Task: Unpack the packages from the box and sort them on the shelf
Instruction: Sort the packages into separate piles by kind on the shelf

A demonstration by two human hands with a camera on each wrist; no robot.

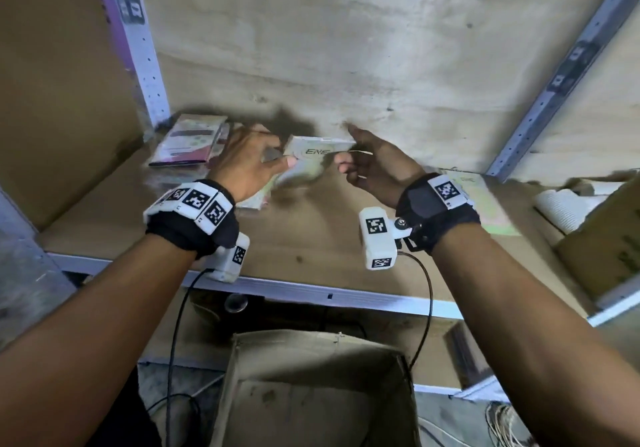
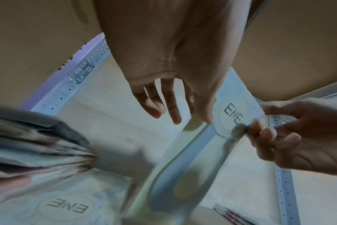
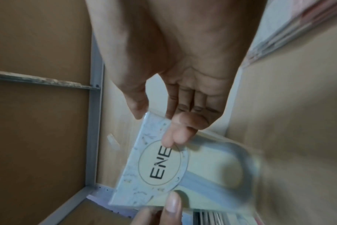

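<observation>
A flat pale package marked "ENE" (image 1: 313, 151) hangs just above the brown shelf board (image 1: 311, 239), held at both ends. My left hand (image 1: 277, 157) pinches its left end, thumb on the front face. My right hand (image 1: 346, 160) pinches the right end. In the left wrist view the package (image 2: 233, 114) runs past my left thumb (image 2: 207, 115), with the other fingers (image 2: 164, 106) spread out straight. In the right wrist view the right fingers (image 3: 175, 134) press on the package (image 3: 160, 164) above its logo. The open cardboard box (image 1: 311, 394) stands below the shelf.
Pink and purple packages (image 1: 188, 142) are stacked at the shelf's back left. More pale ENE packages (image 2: 65, 207) lie under my left hand, and another (image 1: 485, 204) lies to the right. A carton with white rolls (image 1: 606, 249) sits far right. Perforated metal uprights (image 1: 145, 55) flank the bay.
</observation>
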